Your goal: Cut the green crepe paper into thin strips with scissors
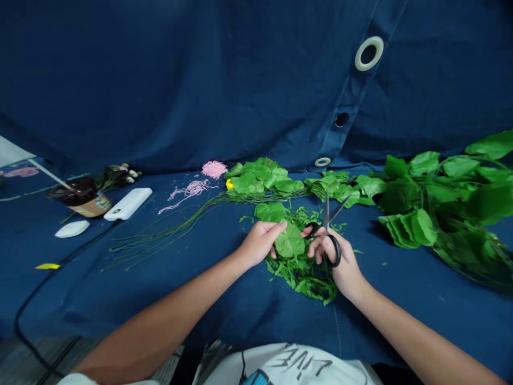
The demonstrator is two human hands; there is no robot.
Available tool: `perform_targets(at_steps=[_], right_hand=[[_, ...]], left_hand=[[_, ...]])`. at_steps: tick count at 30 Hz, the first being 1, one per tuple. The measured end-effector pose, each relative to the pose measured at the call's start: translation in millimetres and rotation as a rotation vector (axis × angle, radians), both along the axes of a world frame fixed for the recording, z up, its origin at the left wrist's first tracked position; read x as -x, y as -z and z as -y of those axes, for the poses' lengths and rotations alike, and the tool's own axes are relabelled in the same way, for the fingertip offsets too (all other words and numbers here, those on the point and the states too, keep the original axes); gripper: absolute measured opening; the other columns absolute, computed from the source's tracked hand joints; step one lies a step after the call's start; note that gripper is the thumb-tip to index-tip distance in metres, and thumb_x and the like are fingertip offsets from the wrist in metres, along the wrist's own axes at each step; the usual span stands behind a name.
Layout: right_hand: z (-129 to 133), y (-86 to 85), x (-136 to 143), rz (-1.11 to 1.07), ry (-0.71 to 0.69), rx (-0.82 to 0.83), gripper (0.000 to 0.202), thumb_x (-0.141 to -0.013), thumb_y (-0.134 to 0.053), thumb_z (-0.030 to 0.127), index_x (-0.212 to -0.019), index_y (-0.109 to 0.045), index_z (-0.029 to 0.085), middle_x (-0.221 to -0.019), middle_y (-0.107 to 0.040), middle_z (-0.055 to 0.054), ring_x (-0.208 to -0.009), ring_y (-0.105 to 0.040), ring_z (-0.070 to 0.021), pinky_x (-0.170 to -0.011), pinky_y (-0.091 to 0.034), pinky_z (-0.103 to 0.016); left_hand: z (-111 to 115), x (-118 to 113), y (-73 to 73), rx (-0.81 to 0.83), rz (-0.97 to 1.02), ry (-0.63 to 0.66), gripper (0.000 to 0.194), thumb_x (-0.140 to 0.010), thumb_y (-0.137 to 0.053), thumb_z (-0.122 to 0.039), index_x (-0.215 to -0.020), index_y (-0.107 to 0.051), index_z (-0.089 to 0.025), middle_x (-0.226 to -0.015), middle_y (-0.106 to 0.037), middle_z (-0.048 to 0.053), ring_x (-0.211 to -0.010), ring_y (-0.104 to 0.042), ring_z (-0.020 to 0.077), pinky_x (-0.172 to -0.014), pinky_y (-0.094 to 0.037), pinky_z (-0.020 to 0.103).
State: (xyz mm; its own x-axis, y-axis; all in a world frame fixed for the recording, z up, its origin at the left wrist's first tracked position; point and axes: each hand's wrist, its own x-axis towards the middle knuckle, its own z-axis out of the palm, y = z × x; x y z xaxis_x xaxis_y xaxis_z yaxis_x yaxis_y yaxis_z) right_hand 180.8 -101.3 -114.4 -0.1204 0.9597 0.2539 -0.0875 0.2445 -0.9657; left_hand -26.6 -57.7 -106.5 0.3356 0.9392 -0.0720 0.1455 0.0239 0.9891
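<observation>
Near the middle of the blue cloth, my left hand pinches a green leaf by its left edge between thumb and fingers. To its right, my right hand has its fingers in the black handle loops of a pair of scissors. The scissor blades are spread apart and point up and away from me, with nothing between them. Under both hands lies a heap of shredded green trimmings. Another leaf piece rests just beyond my left hand.
Behind are stacked green leaves and long thin green stems. Leafy sprays fill the right side. Pink thread, a white power bank with a black cable, and a dark cup with a straw stand left.
</observation>
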Motion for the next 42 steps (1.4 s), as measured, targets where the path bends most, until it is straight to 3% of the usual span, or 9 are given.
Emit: perform_targets(at_steps=[3, 9, 13, 17, 22, 28, 34, 38, 42], right_hand=[[1.2, -4.9, -2.4, -0.039, 0.138, -0.100, 0.040, -0.091, -0.055, 0.061, -0.097, -0.060, 0.021, -0.106, -0.066, -0.012, -0.080, -0.061, -0.0236, -0.053, -0.043, -0.030], [-1.2, -4.2, 1.4, 0.076, -0.129, 0.039, 0.038, -0.091, -0.056, 0.057, -0.098, -0.063, 0.021, -0.110, -0.066, -0.013, -0.082, -0.062, -0.0241, -0.056, -0.049, -0.031], [-5.0, -1.9, 4.7, 0.024, -0.122, 0.128, 0.041, -0.092, -0.053, 0.059, -0.100, -0.064, 0.020, -0.117, -0.065, -0.013, -0.089, -0.063, -0.0252, -0.054, -0.051, -0.028], [-7.6, -3.7, 1.8, -0.112, -0.167, 0.221, 0.048, -0.091, -0.048, 0.063, -0.101, -0.063, 0.019, -0.117, -0.066, -0.014, -0.095, -0.063, -0.0274, -0.052, -0.052, -0.027], [-4.6, -9.9, 1.6, -0.226, -0.249, 0.286, 0.049, -0.091, -0.046, 0.065, -0.099, -0.065, 0.020, -0.101, -0.068, -0.012, -0.092, -0.065, -0.0269, -0.053, -0.053, -0.029], [-4.3, -9.8, 2.0, -0.198, -0.217, 0.277, 0.047, -0.091, -0.048, 0.065, -0.097, -0.064, 0.021, -0.098, -0.068, -0.011, -0.090, -0.064, -0.0265, -0.055, -0.054, -0.029], [-7.8, -5.3, 0.3, -0.167, -0.190, 0.254, 0.048, -0.091, -0.050, 0.063, -0.104, -0.065, 0.018, -0.099, -0.068, -0.012, -0.078, -0.064, -0.0227, -0.050, -0.050, -0.027], [-6.0, -7.6, 2.9, -0.107, -0.188, 0.254, 0.047, -0.092, -0.053, 0.059, -0.105, -0.067, 0.016, -0.101, -0.068, -0.013, -0.072, -0.062, -0.0198, -0.048, -0.049, -0.025], [-6.0, -8.6, 2.2, -0.095, -0.157, 0.262, 0.047, -0.091, -0.054, 0.060, -0.103, -0.066, 0.016, -0.085, -0.067, -0.010, -0.068, -0.060, -0.0191, -0.047, -0.048, -0.024]], left_hand=[[0.2, 0.7, 0.6, -0.053, -0.047, -0.055, 0.056, -0.088, -0.051, -0.064, -0.077, -0.069, -0.012, -0.059, -0.062, 0.003, -0.041, -0.053, 0.0110, -0.037, -0.042, 0.020], [0.1, -0.8, -1.5, -0.006, 0.040, -0.014, 0.058, -0.089, -0.048, -0.063, -0.078, -0.067, -0.010, -0.061, -0.064, 0.007, -0.046, -0.060, 0.0145, -0.039, -0.046, 0.021], [0.9, -1.6, -3.3, 0.054, 0.174, 0.110, 0.054, -0.093, -0.039, -0.054, -0.090, -0.068, -0.009, -0.076, -0.070, 0.013, -0.066, -0.069, 0.0210, -0.043, -0.050, 0.022], [3.6, -3.5, -4.0, -0.015, 0.137, 0.170, 0.033, -0.086, -0.060, -0.038, -0.103, -0.066, -0.011, -0.093, -0.070, 0.012, -0.071, -0.068, 0.0176, -0.045, -0.050, 0.020], [8.0, -5.5, -9.2, -0.061, 0.076, 0.144, 0.040, -0.082, -0.069, -0.042, -0.110, -0.061, -0.014, -0.084, -0.064, 0.004, -0.061, -0.061, 0.0113, -0.042, -0.045, 0.017], [7.2, -5.4, -12.0, -0.083, 0.052, 0.114, 0.035, -0.079, -0.073, -0.043, -0.095, -0.063, -0.014, -0.079, -0.060, 0.002, -0.067, -0.058, 0.0117, -0.043, -0.044, 0.015], [3.4, -2.2, -14.9, 0.123, 0.310, 0.035, 0.029, -0.084, -0.064, -0.035, -0.104, -0.059, -0.016, -0.091, -0.067, 0.006, -0.065, -0.063, 0.0143, -0.039, -0.047, 0.019], [5.8, 0.8, -20.9, 0.317, 0.420, 0.143, 0.029, -0.080, -0.066, -0.024, -0.108, -0.061, -0.016, -0.099, -0.068, 0.008, -0.071, -0.064, 0.0134, -0.043, -0.049, 0.017], [9.4, -0.1, -25.0, 0.324, 0.429, 0.251, 0.035, -0.071, -0.077, -0.017, -0.104, -0.064, -0.015, -0.098, -0.066, 0.006, -0.076, -0.064, 0.0124, -0.053, -0.053, 0.018]])
